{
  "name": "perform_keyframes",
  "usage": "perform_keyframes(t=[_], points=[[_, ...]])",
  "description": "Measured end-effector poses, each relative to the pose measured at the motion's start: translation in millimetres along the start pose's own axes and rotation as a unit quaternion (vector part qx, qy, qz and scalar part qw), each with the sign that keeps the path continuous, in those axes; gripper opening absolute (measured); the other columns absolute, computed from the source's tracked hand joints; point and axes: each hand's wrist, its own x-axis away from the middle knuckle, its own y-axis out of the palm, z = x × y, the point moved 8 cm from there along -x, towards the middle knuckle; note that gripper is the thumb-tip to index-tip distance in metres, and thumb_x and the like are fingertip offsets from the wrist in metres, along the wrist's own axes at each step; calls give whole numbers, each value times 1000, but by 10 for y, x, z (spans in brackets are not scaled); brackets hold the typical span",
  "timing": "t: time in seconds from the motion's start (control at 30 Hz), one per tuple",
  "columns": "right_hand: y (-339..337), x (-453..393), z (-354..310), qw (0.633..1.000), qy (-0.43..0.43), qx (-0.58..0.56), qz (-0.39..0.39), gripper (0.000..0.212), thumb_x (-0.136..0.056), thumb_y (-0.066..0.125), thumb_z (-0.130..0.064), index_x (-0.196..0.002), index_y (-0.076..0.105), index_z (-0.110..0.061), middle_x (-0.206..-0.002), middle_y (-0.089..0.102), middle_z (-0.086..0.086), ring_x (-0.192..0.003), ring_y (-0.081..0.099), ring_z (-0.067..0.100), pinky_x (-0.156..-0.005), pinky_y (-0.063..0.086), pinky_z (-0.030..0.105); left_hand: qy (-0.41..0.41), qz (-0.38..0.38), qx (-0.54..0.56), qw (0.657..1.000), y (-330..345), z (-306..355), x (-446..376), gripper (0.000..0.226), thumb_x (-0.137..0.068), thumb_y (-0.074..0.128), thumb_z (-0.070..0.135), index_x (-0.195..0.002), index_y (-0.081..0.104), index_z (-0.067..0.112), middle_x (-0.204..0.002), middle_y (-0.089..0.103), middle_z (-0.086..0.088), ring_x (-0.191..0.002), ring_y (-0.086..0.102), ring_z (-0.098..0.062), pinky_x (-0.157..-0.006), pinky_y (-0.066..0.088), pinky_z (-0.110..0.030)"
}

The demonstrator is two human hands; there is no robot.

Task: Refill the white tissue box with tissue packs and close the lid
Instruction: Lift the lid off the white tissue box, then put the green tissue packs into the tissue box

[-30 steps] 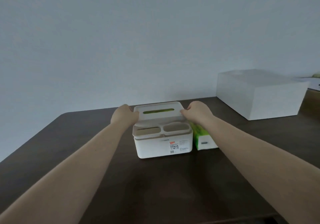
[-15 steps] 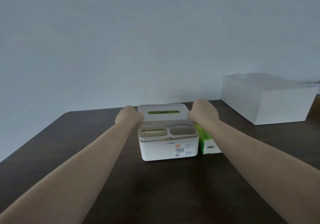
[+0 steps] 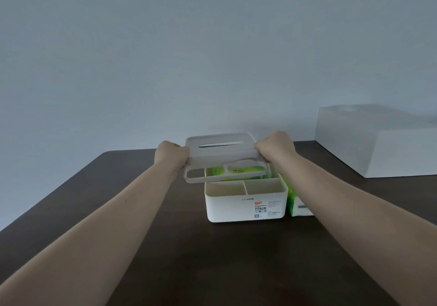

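Observation:
The white tissue box stands mid-table with two small front compartments and a label on its front. Its white lid, with a slot and two cut-outs, is lifted off and held tilted above the box's back half. My left hand grips the lid's left edge and my right hand grips its right edge. A green tissue pack lies inside the box's rear compartment, seen through the lid's cut-outs. A second green tissue pack lies on the table against the box's right side, partly behind my right forearm.
The dark brown table meets a plain pale wall at the back. A large white rectangular box sits at the back right. The table's rounded left corner is near my left hand.
The lid, seated on the box a second ago, has come up off the box in both hands, uncovering the green pack inside. The view has shifted slightly, so the box sits lower and more to the right.

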Motion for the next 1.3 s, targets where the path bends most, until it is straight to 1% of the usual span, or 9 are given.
perform_keyframes(t=[0.17,0.3,0.4,0.57,0.77,0.93,1.1,1.23,1.3], points=[[357,129,-390,998,-54,1,-35,22,-75,53,-7,-55,44,-8,-53,42,7,-61,45,27,-49,30,25,-8,64,-20,998,-534,-178,-45,20,-80,60,16,-62,59,9,-65,62,-13,-66,60,-29,-82,57,-41],[725,279,-771,991,-106,63,-57,13,-77,54,-7,-71,65,-2,-55,47,5,-61,49,28,-49,32,24,-47,79,-47,995,-938,-490,-109,13,-78,61,14,-66,62,10,-64,61,-13,-63,54,-27,-76,55,-38],[1035,343,-997,981,-135,108,-90,16,-82,52,-4,-66,55,-5,-57,47,4,-60,50,25,-45,29,22,-79,78,-83,990,-1183,-755,-190,12,-74,59,7,-63,64,6,-62,61,-16,-63,54,-27,-73,56,-42],[1609,441,-1241,947,-153,225,-171,29,-86,51,-1,-59,41,-9,-61,44,4,-56,45,21,-52,35,27,-161,34,-182,969,-1288,-1186,-150,24,-69,45,-3,-46,45,5,-46,46,-9,-48,47,-24,-50,36,-24],[2067,466,-1173,886,-152,366,-242,32,-90,52,-6,-59,42,-5,-63,44,6,-63,48,24,-73,39,30,-177,21,-153,972,-1211,-1566,-305,13,-74,46,-1,-63,53,1,-68,58,-17,-69,61,-32,-71,55,-39],[2176,499,-1051,844,-164,425,-283,31,-92,45,-4,-61,46,-3,-66,46,6,-55,42,17,-73,40,29,-148,-23,-240,959,-1097,-1538,-325,18,-73,42,0,-57,40,7,-57,44,-9,-51,38,-23,-50,31,-26],[1949,544,-1170,908,-215,293,-209,20,-87,46,-2,-90,66,-1,-82,61,10,-71,53,23,-65,43,29,-81,-16,-326,942,-961,-1248,-237,14,-77,44,4,-66,40,9,-62,41,-2,-54,36,-18,-49,26,-24],[1216,416,-1112,945,-246,201,-79,27,-81,44,-6,-56,45,-15,-57,47,2,-57,46,24,-48,32,24,16,33,-324,945,-841,-805,-90,6,-85,48,15,-84,51,20,-85,53,1,-75,47,-22,-64,39,-30],[804,293,-929,953,-231,191,-44,27,-82,44,-9,-57,45,-17,-58,46,-1,-57,46,21,-48,35,25,37,31,-302,952,-698,-639,-43,11,-86,50,18,-80,60,17,-83,59,-2,-74,51,-23,-67,46,-32]])
